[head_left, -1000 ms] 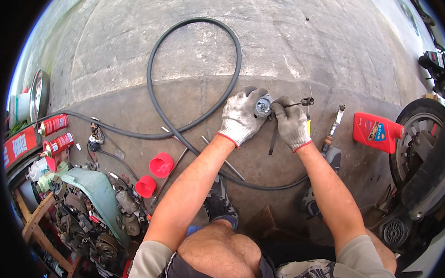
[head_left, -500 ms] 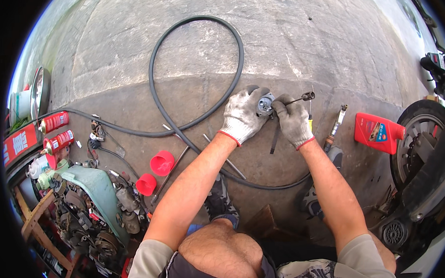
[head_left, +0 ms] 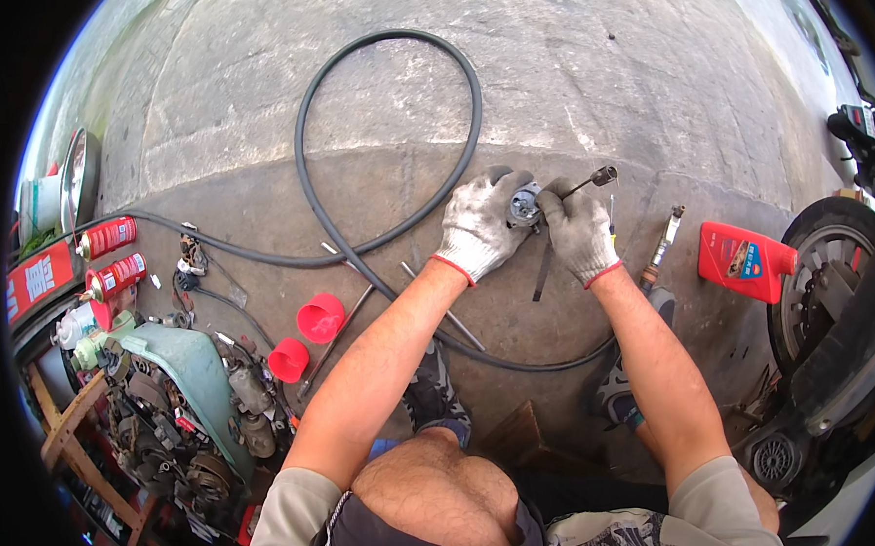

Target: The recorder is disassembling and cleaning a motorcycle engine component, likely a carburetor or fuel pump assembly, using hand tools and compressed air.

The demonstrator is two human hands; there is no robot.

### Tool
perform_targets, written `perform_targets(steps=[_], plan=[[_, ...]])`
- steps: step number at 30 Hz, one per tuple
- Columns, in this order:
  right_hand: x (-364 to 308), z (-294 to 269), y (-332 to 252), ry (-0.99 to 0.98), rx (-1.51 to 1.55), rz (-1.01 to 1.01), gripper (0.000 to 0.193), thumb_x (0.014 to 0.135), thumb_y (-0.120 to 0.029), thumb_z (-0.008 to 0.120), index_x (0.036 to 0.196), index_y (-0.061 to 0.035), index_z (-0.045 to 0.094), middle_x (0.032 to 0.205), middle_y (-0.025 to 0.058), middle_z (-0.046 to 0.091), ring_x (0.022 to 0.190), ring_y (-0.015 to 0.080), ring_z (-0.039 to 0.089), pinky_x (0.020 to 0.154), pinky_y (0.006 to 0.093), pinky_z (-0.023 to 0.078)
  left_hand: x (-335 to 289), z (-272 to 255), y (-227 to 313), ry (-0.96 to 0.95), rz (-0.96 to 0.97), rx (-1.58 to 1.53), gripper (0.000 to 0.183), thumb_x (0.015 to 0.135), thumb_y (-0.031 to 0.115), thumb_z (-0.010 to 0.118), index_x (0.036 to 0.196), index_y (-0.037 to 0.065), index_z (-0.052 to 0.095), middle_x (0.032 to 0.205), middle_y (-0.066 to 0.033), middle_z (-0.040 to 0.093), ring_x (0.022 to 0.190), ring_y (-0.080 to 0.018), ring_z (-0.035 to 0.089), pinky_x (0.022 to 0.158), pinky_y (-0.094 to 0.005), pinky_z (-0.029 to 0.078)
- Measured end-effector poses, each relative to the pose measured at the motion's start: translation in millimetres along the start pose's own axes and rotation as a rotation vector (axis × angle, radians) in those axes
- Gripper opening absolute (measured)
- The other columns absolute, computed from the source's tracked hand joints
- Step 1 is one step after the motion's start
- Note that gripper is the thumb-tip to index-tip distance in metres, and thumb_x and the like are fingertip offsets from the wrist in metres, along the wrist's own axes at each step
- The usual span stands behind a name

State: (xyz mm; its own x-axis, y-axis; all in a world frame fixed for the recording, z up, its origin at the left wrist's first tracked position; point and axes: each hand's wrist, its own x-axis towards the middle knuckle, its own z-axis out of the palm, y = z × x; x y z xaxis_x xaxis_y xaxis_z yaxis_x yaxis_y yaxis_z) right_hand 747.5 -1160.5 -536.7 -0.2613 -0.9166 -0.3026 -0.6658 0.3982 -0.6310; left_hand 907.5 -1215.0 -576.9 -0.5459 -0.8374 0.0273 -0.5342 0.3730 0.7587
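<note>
My left hand, in a white knit glove with dark grey palm coating, is closed around a small round silver metal part with holes in its face. My right hand, gloved alike, is closed at the right side of that part. A thin rod tool with a dark cylindrical, socket-like end sticks out from its fingers up to the right. Its other end is hidden by the fingers. Below the part, between my hands, a dark flat strip points down; what it joins is hidden.
A black hose loops over the concrete floor. Right of my hands are a screwdriver, an air tool, a red oil bottle and a wheel. On the left are red cups, spray cans and a green parts bin.
The rod tool has tilted, its free end rising slightly and turning up to the right. My right hand has rotated a little with it. My left hand and the metal part have hardly moved.
</note>
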Motion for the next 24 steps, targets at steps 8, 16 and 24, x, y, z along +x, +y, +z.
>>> perform_targets(steps=[8, 16, 24], plan=[[3, -13, -3, -0.069, -0.012, -0.056, 0.022, 0.097, -0.023, 0.059, 0.100, -0.0034, 0.070, 0.085, 0.0223, 0.070, 0.084, 0.0399, 0.070, 0.073, 0.0467, 0.054, 0, 0, 3, -0.014, -0.011, 0.005, 0.057, 0.072, 0.030, 0.085, 0.123, 0.014, 0.065, 0.121, -0.0148, 0.065, 0.106, -0.0364, 0.066, 0.089, -0.0462, 0.054], [6, -8, 1, -0.033, 0.048, -0.042, 0.022, 0.096, -0.023, 0.060, 0.100, -0.0042, 0.070, 0.084, 0.0210, 0.071, 0.083, 0.0394, 0.070, 0.073, 0.0467, 0.054, 1, -2, 3, -0.017, -0.016, 0.001, 0.058, 0.072, 0.031, 0.085, 0.123, 0.014, 0.064, 0.122, -0.0148, 0.064, 0.107, -0.0363, 0.066, 0.091, -0.0463, 0.053], [7, -4, -1, -0.032, -0.029, -0.062, 0.022, 0.097, -0.025, 0.059, 0.100, -0.0055, 0.069, 0.085, 0.0233, 0.069, 0.085, 0.0415, 0.069, 0.074, 0.0498, 0.053, 0, -3, 3, -0.019, -0.024, 0.010, 0.058, 0.073, 0.030, 0.084, 0.125, 0.015, 0.063, 0.121, -0.0145, 0.065, 0.106, -0.0365, 0.066, 0.090, -0.0463, 0.054]])
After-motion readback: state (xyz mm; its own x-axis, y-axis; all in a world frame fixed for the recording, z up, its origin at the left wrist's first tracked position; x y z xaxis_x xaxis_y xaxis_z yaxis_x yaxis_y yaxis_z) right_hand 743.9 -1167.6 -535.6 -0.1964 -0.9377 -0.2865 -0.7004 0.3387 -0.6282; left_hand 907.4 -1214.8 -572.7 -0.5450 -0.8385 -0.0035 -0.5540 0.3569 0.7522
